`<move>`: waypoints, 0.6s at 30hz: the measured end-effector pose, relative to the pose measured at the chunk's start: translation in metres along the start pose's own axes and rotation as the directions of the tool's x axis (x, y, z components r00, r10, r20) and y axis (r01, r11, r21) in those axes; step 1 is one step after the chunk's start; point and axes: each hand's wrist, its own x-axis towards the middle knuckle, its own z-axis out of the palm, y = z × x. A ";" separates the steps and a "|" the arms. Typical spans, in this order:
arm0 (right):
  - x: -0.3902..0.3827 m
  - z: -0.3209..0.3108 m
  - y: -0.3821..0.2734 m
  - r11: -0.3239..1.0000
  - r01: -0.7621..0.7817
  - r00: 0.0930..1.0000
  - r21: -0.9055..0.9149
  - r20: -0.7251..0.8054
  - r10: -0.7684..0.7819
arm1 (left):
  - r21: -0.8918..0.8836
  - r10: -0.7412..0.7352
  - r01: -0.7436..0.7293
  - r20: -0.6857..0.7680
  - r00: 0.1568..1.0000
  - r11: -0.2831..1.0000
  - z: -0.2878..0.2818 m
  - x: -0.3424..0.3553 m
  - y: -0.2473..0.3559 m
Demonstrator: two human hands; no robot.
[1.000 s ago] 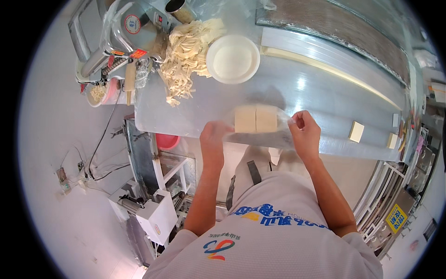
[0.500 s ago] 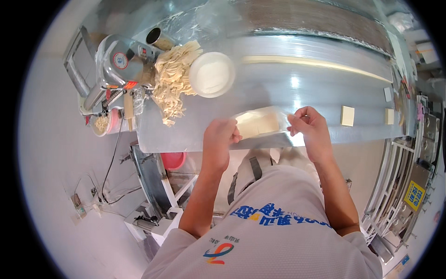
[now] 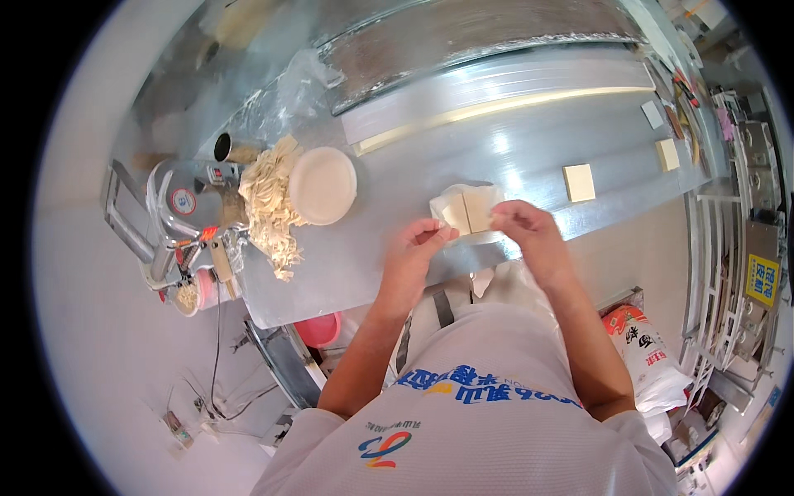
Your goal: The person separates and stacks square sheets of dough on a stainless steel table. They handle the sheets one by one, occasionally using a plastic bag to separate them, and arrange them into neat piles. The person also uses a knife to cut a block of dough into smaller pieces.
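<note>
blue lettering (image 3: 488,388) crossed the grey shirt (image 3: 513,438); blue characters (image 3: 767,277) stood on a yellow sign (image 3: 754,289), dark characters (image 3: 638,337) on a white sack (image 3: 655,372), a round label (image 3: 183,201) on a metal machine (image 3: 168,183).

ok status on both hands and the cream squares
Left hand and right hand pinching clear plastic. Two cream squares side by side within it. White bowl off left, not in the way.

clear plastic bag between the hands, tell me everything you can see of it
The thin, see-through, wrinkled plastic bag appears to contain two flat cream-coloured rectangular slabs side by side, a narrow dark line between them. The left hand pinches its lower left part, the right hand its right edge. It is near the front edge of the smooth grey metal table; whether it touches that is unclear.
</note>
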 end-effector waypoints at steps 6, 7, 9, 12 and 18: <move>-0.014 0.034 0.028 0.547 0.545 0.797 -0.636 0.189 -0.574 | -0.068 0.025 -0.029 -0.061 0.998 0.997 0.048 0.014 -0.016; -0.021 0.027 0.026 0.609 0.528 0.823 -0.591 0.179 -0.539 | -0.050 0.051 -0.058 -0.127 0.991 0.997 0.049 0.014 -0.014; -0.035 0.013 0.017 0.727 0.489 0.867 -0.482 0.179 -0.465 | 0.070 0.117 -0.104 -0.221 0.968 0.992 0.047 0.011 -0.005; -0.046 -0.027 0.021 0.885 0.237 0.967 -0.401 0.008 -0.255 | -0.018 0.113 -0.119 -0.205 0.972 0.993 0.031 -0.012 0.011; -0.053 -0.090 0.057 0.831 0.057 0.968 -0.554 -0.174 -0.183 | 0.029 0.149 -0.146 -0.239 0.960 0.989 -0.014 -0.041 0.037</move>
